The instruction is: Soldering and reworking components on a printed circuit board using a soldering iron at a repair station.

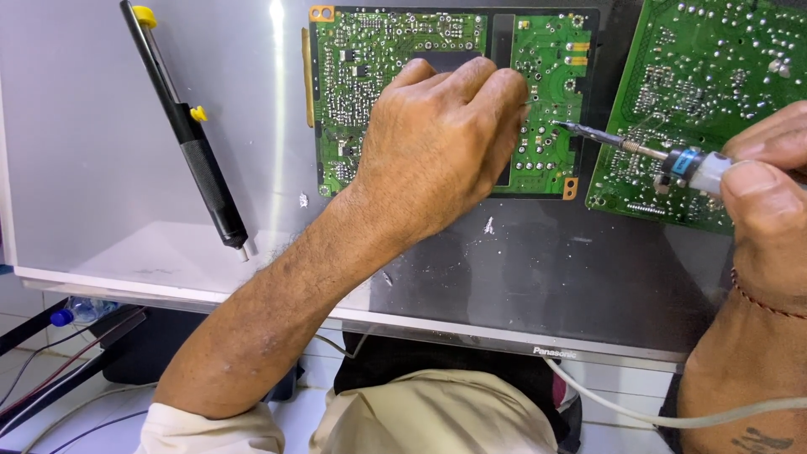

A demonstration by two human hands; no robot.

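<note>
At nine o'clock a black desoldering pump point(189, 139) lies idle. At centre, the left hand point(441, 139) presses flat, fingers together, on the green circuit board point(361, 76). At three o'clock, the right hand point(769, 197) is clamped around a soldering iron point(639, 150), its tip touching a joint: soldering appears underway, calling for steadiness.

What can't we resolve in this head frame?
- Head view: the left hand hides the middle of the green circuit board and whatever it pinches.
- Second board: cut off by the top and right edges.
- Soldering iron: handle hidden in the right hand.
- Iron tip's joint: too small.
</note>
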